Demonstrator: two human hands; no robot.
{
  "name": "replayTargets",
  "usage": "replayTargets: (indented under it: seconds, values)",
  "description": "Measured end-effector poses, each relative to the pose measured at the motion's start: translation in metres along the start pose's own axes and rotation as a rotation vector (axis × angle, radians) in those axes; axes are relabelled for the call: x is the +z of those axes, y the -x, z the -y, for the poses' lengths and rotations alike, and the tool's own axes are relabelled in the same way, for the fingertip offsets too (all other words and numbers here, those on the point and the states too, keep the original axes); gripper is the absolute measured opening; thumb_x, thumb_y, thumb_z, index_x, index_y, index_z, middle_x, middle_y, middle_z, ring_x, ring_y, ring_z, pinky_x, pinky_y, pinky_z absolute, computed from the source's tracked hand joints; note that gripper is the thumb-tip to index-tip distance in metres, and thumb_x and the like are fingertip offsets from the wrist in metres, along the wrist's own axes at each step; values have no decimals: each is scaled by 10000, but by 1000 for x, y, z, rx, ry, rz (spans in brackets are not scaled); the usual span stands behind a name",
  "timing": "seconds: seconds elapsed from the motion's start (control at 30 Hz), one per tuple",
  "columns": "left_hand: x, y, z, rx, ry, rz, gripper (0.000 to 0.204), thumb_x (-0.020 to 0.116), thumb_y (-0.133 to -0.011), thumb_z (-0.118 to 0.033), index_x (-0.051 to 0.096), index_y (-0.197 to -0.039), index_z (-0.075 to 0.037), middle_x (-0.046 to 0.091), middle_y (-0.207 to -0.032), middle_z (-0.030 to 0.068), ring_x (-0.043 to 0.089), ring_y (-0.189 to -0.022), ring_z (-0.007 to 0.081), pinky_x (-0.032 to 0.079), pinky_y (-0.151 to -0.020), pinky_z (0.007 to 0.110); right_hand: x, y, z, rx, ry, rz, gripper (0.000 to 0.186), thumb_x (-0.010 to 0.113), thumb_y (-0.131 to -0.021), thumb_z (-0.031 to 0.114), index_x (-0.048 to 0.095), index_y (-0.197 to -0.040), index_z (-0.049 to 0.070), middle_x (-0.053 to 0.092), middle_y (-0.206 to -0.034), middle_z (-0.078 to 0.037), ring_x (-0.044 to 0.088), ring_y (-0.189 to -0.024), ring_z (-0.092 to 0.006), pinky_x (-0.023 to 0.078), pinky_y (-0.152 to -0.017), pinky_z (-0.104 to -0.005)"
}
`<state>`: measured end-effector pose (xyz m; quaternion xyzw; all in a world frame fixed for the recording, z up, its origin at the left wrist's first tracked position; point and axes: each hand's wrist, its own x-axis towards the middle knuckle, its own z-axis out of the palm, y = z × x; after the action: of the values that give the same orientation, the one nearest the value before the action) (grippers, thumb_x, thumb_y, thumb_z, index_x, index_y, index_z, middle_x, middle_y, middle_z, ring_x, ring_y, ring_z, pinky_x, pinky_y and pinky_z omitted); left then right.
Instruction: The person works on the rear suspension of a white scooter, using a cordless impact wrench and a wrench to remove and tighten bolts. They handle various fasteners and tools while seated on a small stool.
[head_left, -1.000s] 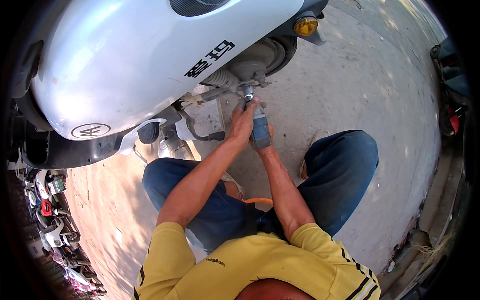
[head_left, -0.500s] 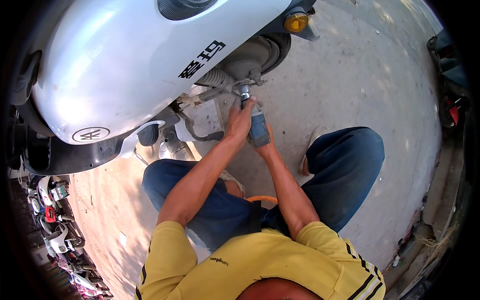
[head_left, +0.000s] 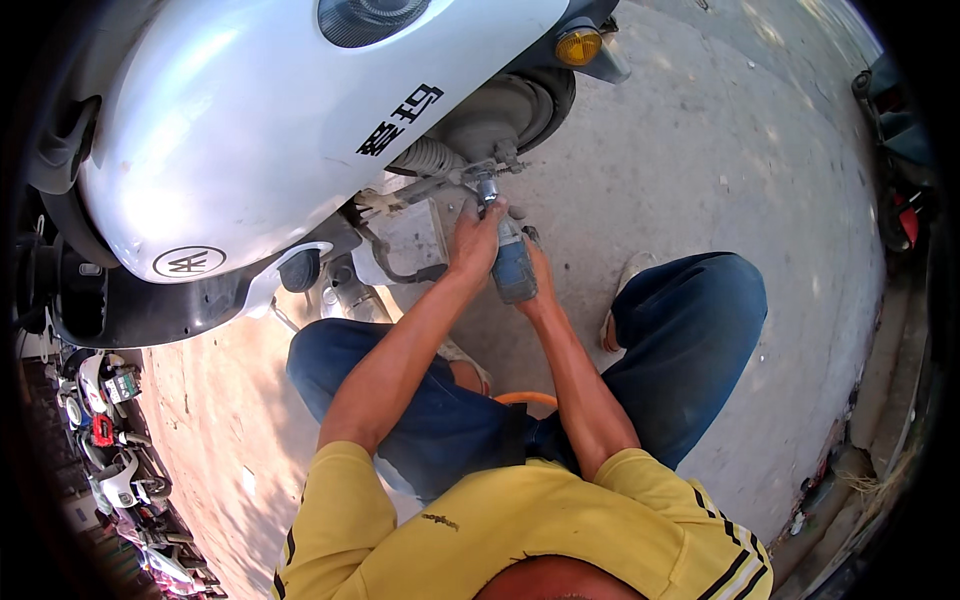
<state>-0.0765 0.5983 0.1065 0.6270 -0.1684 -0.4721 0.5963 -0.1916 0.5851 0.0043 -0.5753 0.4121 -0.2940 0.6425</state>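
A blue-grey cordless impact wrench (head_left: pixel 514 272) is held between my two hands, its silver socket (head_left: pixel 487 189) pointing away from me. The socket meets the dusty metal parts beside the rear wheel (head_left: pixel 562 108) of a white scooter (head_left: pixel 240 140); the fastener itself is hidden. My left hand (head_left: pixel 474 240) is closed around the front of the wrench, just behind the socket. Along the tool's right side my right hand (head_left: pixel 541 277) is closed, with its fingers mostly out of sight under the body. A ribbed shock absorber cover (head_left: pixel 432 156) lies just beyond.
The scooter's side stand (head_left: pixel 405 273) and footrest area are near my left knee. An orange hoop-like thing (head_left: pixel 527 398) shows between my legs. Several parked scooters (head_left: pixel 120 478) line the far left, and a raised kerb (head_left: pixel 880 370) runs along the right.
The wrench's rear end has swung slightly left and toward me, with both hands still on it. More of my right hand shows beside it. The scooter appears slightly shifted in the picture.
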Motion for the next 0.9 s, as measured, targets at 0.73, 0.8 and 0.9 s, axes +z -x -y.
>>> replayTargets:
  seconds: [0.73,0.8,0.9]
  values:
    - [-32,40,27,46,-1231,392,493,584,-982,-347,553,-1289,37,663,-1169,321,621,-1171,459,481,-988,513,5,73,-125,237,957,293,560,761,-773,109,504,-1259,4,636,-1223,-287,632,-1149,-469,495,-964,-567]
    - [-29,62,7,49,-1355,429,454,581,-984,-340,572,-1274,9,668,-1165,306,626,-1157,451,485,-974,505,12,71,-144,200,1012,272,563,770,-774,110,493,-1253,9,634,-1204,-283,637,-1134,-465,497,-963,-571]
    - [-47,83,-10,58,-1469,458,409,572,-988,-326,589,-1235,-1,677,-1163,282,625,-1145,452,493,-952,513,21,70,-155,163,1065,263,594,752,-774,72,459,-1286,0,632,-1163,-290,642,-1107,-468,515,-946,-556]
